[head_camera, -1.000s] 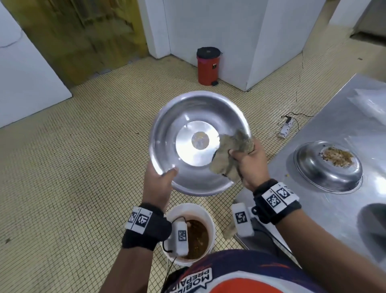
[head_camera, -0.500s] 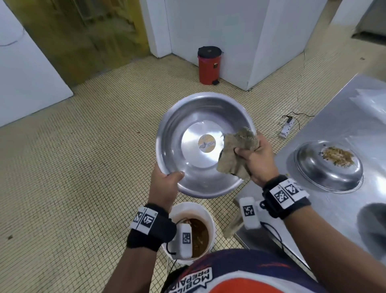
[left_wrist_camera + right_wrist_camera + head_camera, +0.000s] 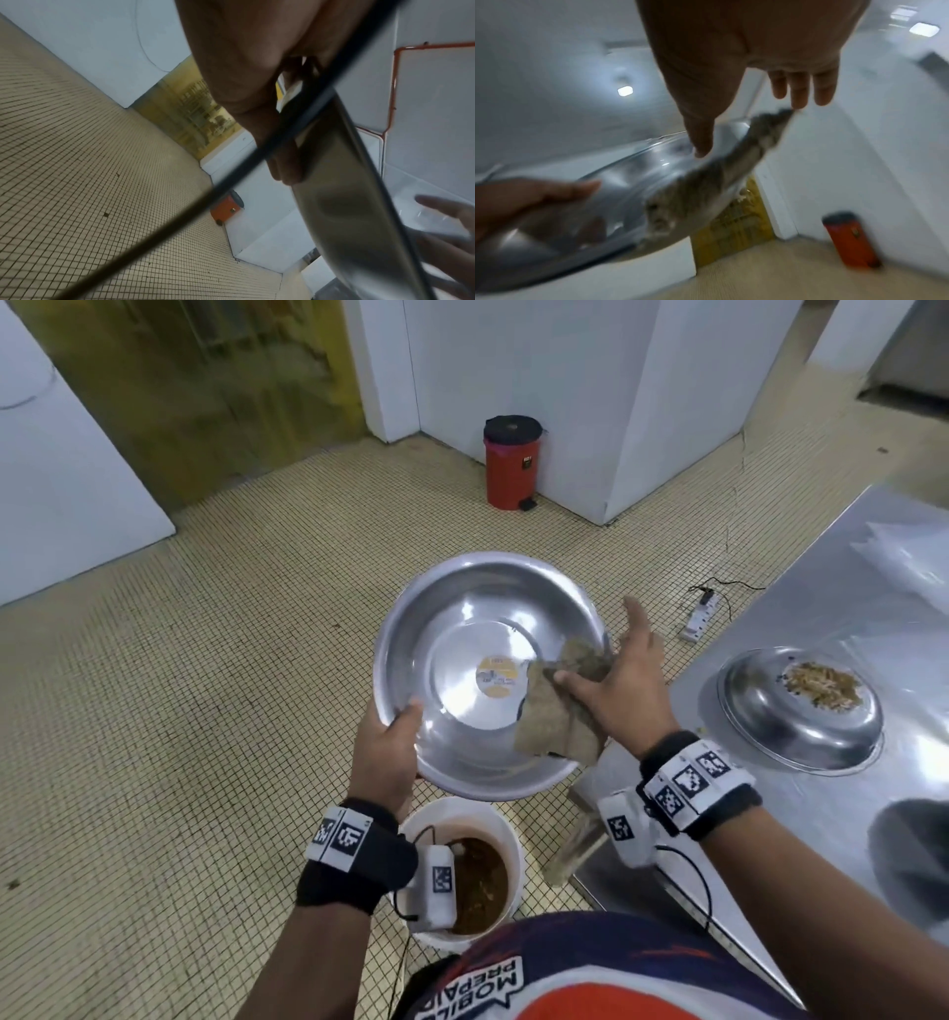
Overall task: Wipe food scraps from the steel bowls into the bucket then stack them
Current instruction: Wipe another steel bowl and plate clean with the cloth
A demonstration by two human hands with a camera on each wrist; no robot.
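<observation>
White plastic bucket (image 3: 506, 819), on the tiled floor (image 3: 179, 711) closest to the person: holds brown liquid with food scraps, roughly half full. It stands directly below the held bowl and just beside the corner of the desk (image 3: 801, 814).

Steel bowl, held (image 3: 462, 618): tilted toward the person above the bucket, inside wiped clean and shiny, a round yellow sticker at the centre of its base. Left hand (image 3: 385, 757) grips the near rim, thumb inside, fingers curled under the outside wall; the left wrist view shows those fingers against the underside.

Cloth (image 3: 557, 716), brownish-grey, crumpled: draped over the right rim of the held bowl, partly inside, partly hanging outside. Right hand (image 3: 624, 683) has an open grip, fingers straight and spread, thumb tip resting on the cloth; whether the fingers behind touch it, cannot tell.

Steel bowl, second (image 3: 801, 716): on the steel desk to the right, well apart from the held one, containing a small heap of brown food scraps on its far side.

Power strip (image 3: 699, 616), white with black cable: on the floor beyond the desk corner.

Red pedal bin (image 3: 512, 464), black lid: farthest, on the floor against the white wall.
</observation>
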